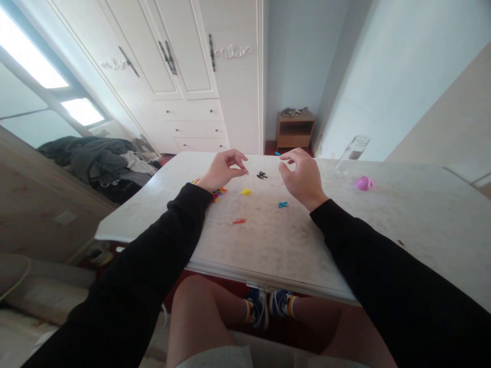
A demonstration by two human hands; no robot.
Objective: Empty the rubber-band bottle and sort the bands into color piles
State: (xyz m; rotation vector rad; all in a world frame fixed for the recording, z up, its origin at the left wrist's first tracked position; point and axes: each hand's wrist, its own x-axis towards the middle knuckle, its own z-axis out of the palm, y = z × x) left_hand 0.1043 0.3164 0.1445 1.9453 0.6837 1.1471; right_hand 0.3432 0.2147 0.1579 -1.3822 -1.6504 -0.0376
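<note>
Now your left hand hovers just above the tabletop, its thumb and forefinger pinched together on something tiny and dark at their tips; it is too small to tell what it is. Your right hand floats opposite, fingers curled inward with thumb and forefinger brought close; whether anything sits between them cannot be told. Between your two hands, on the pale surface, lies a black clip, just beside the left fingertips and apart from the right hand. Nearer to you a yellow clip rests below the left hand, a blue clip lies just beside your right wrist, and a red clip sits closer to the near edge, between your forearms. A heap of mixed colored clips shows partly from behind your left wrist. Off to the right, well apart from both hands, a clear glass stands near the far edge, with a pink thing on the tabletop near it. Both your arms wear black sleeves. Beyond the tabletop stand a white wardrobe and a small wooden nightstand.
</note>
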